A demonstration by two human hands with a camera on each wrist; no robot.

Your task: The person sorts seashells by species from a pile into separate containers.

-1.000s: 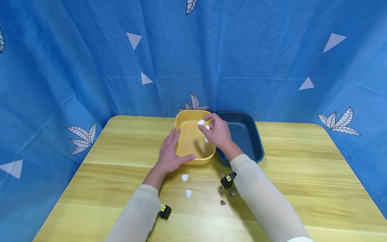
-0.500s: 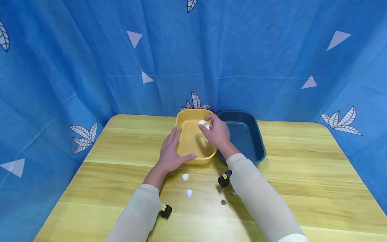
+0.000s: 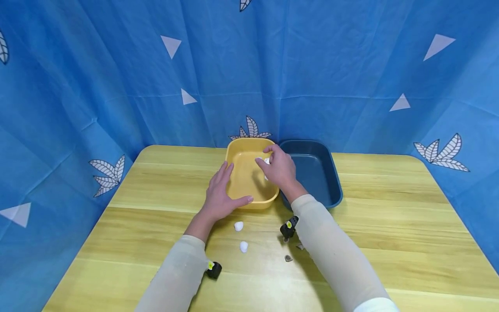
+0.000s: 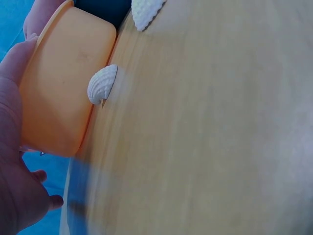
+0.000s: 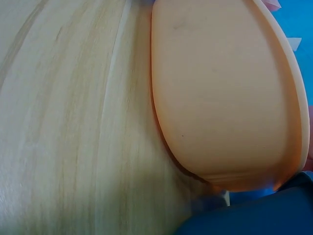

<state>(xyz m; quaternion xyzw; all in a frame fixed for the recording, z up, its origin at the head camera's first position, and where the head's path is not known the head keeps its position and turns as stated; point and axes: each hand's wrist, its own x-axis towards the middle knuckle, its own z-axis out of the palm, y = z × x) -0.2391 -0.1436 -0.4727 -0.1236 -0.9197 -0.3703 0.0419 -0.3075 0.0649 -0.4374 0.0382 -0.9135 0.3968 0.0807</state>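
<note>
We note the left hand, fingers spread, at the yellow bin's left side, thumb at its near rim. Right hand over the bin's right side, thumb and forefinger parted; other fingers, we cannot tell. White shells inside; two loose shells on the table.
</note>
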